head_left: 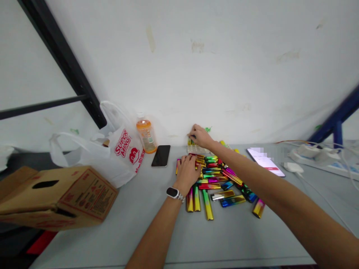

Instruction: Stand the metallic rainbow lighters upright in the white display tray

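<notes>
Several shiny lighters [208, 204] in gold, blue, green, red and purple lie spread over the grey table [134, 220]. My left hand [187, 171], with a watch at its wrist, rests palm down on the left part of the pile, its fingers apart. Farther back, near the wall, my right hand [199, 136] bends over a pale tray [199, 151] with small cells and some yellow pieces at its left end. The right fingertips are pinched together at that end; what they hold is too small to make out. My right forearm passes above the right side of the pile.
A dark phone [160, 156], an orange bottle [147, 135], a white plastic bag [123, 157] and a cardboard box [84, 194] are on the left. To the right lie a lit phone [266, 162], a white charger [293, 167], cables and a power strip [322, 158].
</notes>
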The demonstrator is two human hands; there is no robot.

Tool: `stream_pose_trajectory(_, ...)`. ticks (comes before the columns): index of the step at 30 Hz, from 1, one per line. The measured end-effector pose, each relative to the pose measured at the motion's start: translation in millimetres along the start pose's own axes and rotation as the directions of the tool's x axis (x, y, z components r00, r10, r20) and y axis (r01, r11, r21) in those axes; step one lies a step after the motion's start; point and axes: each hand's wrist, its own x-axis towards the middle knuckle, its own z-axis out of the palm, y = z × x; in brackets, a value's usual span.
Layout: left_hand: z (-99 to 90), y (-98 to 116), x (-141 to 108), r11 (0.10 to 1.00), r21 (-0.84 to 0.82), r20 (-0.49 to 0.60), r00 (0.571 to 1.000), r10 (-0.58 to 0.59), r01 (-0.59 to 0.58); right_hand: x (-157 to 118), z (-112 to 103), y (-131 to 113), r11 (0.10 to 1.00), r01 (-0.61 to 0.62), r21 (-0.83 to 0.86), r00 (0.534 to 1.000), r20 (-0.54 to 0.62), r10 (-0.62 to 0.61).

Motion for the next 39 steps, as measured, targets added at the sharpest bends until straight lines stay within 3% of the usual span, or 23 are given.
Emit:
stream_pose_trajectory(5,-1.2,-1.8,0.3,1.000,0.003,0.007,1.000,-0.002,0.002,-9.5,-5.9,-4.3,0.997,-0.032,-0.076,0.996,0.083,0.038)
stream_pose_trajectory(10,-7.9,-12.7,4.5,0.998,0.044,0.013,0.999,-0.035,0.034,-38.4,-14.9,-16.7,0.995,-0.087,-0.038,0.993,0.081,0.090)
stream_pose_trajectory(15,-6.1,-24.6,7.6,0.988,0.088,-0.014,0.992,-0.124,0.125,-60.7,-20.2,-20.7,0.994,-0.080,-0.076,0.936,0.336,0.101)
stream_pose_trajectory(20,6.3,-26.2,10.7,0.994,-0.053,0.000,0.996,-0.095,0.094,-57.4,-19.9,-17.7,0.987,-0.112,-0.115,0.865,0.477,0.154)
stream_pose_trajectory(24,14.2,-24.3,13.1,0.975,-0.213,-0.049,0.996,-0.077,0.065,-58.2,-21.2,-14.4,0.985,-0.147,-0.095,0.890,0.421,0.174)
stream_pose_trajectory(27,18.4,-23.1,13.9,0.952,-0.301,-0.076,0.994,-0.084,0.057,-69.4,-24.2,-11.0,0.982,-0.186,-0.002,0.947,0.267,0.180)
stream_pose_trajectory(29,19.3,-21.4,13.9,0.937,-0.344,-0.083,0.993,-0.089,0.055,-80.8,-27.3,-11.3,0.956,-0.243,0.166,0.964,0.149,0.219)
stream_pose_trajectory(31,17.8,-18.4,13.3,0.933,-0.355,-0.094,0.990,-0.101,0.061,-93.6,-31.7,-15.8,0.843,-0.302,0.444,0.950,0.063,0.307)
stream_pose_trajectory(32,16.0,-16.3,12.8,0.939,-0.339,-0.106,0.989,-0.106,0.065,-100.3,-34.5,-19.7,0.734,-0.318,0.600,0.930,0.046,0.365)
stream_pose_trajectory(34,10.8,-11.1,11.1,0.961,-0.268,-0.141,0.984,-0.109,0.068,-113.7,-41.1,-29.5,0.417,-0.305,0.856,0.883,0.091,0.459)
stream_pose_trajectory(37,2.8,-2.5,8.1,0.984,-0.175,-0.197,0.978,-0.068,0.033,-131.8,-50.8,-43.0,-0.020,-0.269,0.963,0.834,0.243,0.495)
stream_pose_trajectory(39,0.0,2.6,6.5,0.987,-0.160,-0.215,0.976,-0.037,0.002,-140.7,-53.7,-47.9,-0.168,-0.278,0.946,0.821,0.324,0.469)
